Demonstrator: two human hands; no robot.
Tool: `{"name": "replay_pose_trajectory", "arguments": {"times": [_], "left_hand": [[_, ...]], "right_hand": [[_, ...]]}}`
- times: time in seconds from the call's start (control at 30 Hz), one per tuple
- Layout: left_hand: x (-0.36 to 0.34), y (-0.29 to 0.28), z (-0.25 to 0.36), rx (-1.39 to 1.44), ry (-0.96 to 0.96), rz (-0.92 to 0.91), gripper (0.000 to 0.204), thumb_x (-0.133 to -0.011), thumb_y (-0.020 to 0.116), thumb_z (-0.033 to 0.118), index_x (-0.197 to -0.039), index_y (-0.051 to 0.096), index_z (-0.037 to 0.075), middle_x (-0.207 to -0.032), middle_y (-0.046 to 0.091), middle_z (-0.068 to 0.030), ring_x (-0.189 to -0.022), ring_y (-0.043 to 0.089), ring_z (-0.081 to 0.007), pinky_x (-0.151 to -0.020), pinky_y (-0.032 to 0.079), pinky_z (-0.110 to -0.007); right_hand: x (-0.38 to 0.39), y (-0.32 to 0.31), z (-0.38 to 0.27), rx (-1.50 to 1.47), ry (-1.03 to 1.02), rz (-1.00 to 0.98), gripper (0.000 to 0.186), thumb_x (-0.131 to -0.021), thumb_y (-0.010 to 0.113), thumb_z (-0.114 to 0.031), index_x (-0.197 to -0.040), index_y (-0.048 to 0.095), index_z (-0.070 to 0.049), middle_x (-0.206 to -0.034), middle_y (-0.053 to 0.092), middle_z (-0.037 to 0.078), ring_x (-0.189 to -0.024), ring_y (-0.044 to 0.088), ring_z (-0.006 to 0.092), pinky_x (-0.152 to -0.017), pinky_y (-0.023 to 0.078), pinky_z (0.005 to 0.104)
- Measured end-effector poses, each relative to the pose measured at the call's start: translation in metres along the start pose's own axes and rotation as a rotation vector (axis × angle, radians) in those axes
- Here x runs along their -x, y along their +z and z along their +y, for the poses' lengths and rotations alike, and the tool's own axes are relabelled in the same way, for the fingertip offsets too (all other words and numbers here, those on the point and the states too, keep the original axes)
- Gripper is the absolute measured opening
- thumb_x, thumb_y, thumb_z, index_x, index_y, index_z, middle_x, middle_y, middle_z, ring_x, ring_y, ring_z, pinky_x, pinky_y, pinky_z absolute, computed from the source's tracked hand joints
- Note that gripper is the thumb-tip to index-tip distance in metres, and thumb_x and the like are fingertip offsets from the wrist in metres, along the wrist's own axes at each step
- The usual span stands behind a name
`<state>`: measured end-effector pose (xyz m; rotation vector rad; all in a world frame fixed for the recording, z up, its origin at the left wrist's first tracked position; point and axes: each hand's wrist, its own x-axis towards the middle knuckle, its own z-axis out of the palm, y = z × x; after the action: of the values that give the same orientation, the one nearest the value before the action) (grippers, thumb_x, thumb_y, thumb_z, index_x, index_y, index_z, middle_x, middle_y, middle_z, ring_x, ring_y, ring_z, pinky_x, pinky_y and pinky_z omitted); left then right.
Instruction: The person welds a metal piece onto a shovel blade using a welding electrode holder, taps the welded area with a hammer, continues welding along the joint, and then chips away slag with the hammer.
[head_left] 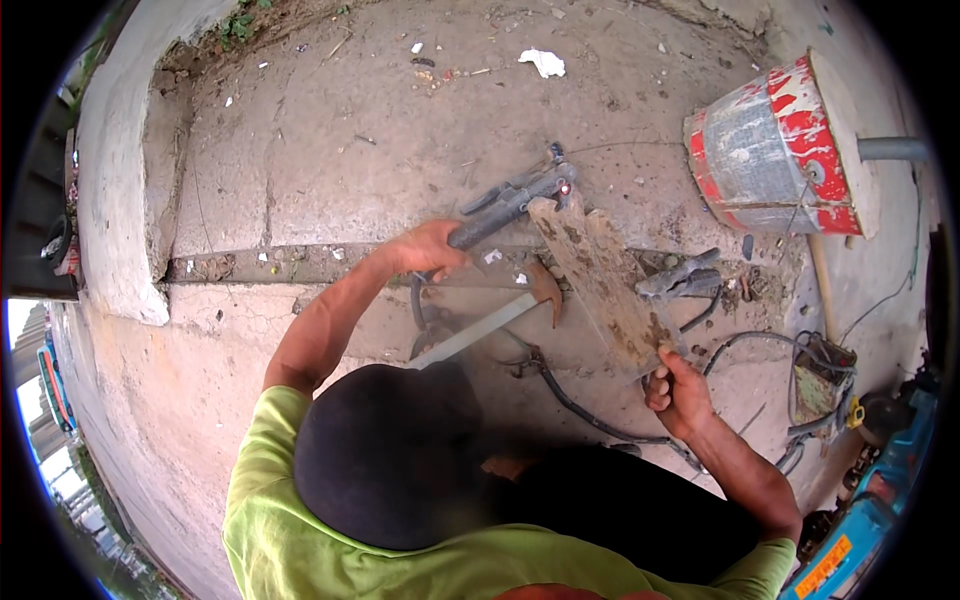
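Note:
My left hand [428, 248] is closed around a dark tubular tool [515, 208] with a lever-like bar along its side; a cable shows below that hand. A small red glow sits at the tool's far end, against a rusty flat metal plate [608, 285] with notched edges. My right hand [682, 395] grips the plate's near end, fingers curled under it. On the ground between my hands lies a hammer [545, 290] with a pale handle, its near end hidden by a black rounded thing [385, 455]. A grey clamp [685, 278] with a cable rests right of the plate.
A tilted red and grey bucket [760, 145] stands at the far right, a wooden stick [824, 290] below it. Black cables [600, 428] loop over the concrete towards a worn metal box [822, 385]. A blue machine [860, 520] is at lower right. A low concrete ledge [165, 200] runs along the left.

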<state>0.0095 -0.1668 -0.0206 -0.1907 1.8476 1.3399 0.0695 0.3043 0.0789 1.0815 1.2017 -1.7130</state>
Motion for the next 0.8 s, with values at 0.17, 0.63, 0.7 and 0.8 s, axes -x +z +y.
{"name": "replay_pose_trajectory", "arguments": {"times": [0.17, 0.63, 0.7, 0.8], "left_hand": [[-0.006, 0.005, -0.01, -0.824, 0.216, 0.508, 0.036, -0.085, 0.072, 0.019, -0.114, 0.059, 0.004, -0.078, 0.068, -0.0156, -0.071, 0.07, -0.0295, -0.067, 0.055, -0.042], [0.007, 0.01, 0.029, -0.325, -0.084, 0.187, 0.044, -0.082, 0.067, 0.02, -0.121, 0.062, 0.0, -0.089, 0.069, -0.0164, -0.08, 0.069, -0.0262, -0.076, 0.055, -0.04], [0.005, 0.01, 0.023, -0.38, -0.035, 0.231, 0.047, -0.081, 0.067, 0.021, -0.123, 0.061, 0.0, -0.091, 0.07, -0.017, -0.08, 0.069, -0.0263, -0.077, 0.055, -0.04], [-0.008, 0.007, -0.009, -0.447, 0.092, 0.298, 0.051, -0.08, 0.07, 0.024, -0.124, 0.061, 0.001, -0.092, 0.07, -0.0172, -0.081, 0.068, -0.0244, -0.077, 0.055, -0.039]], "right_hand": [[-0.001, -0.001, 0.003, 0.019, 0.006, 0.002, 0.034, -0.099, 0.07, -0.034, -0.082, 0.053, -0.01, -0.061, 0.048, 0.003, -0.048, 0.041, 0.0142, -0.045, 0.032, 0.0277], [-0.015, -0.034, 0.015, -0.095, -0.017, -0.135, 0.016, -0.107, 0.051, -0.024, -0.097, 0.054, -0.012, -0.075, 0.054, -0.001, -0.059, 0.048, 0.0105, -0.053, 0.038, 0.0263], [-0.011, -0.024, 0.01, -0.048, 0.0, -0.145, 0.019, -0.107, 0.053, -0.025, -0.094, 0.055, -0.011, -0.073, 0.054, -0.002, -0.058, 0.048, 0.0102, -0.051, 0.037, 0.0263], [-0.006, -0.015, 0.005, -0.002, -0.01, -0.168, 0.026, -0.106, 0.058, -0.027, -0.086, 0.055, -0.011, -0.068, 0.052, -0.002, -0.054, 0.046, 0.0105, -0.048, 0.034, 0.0261]]}}
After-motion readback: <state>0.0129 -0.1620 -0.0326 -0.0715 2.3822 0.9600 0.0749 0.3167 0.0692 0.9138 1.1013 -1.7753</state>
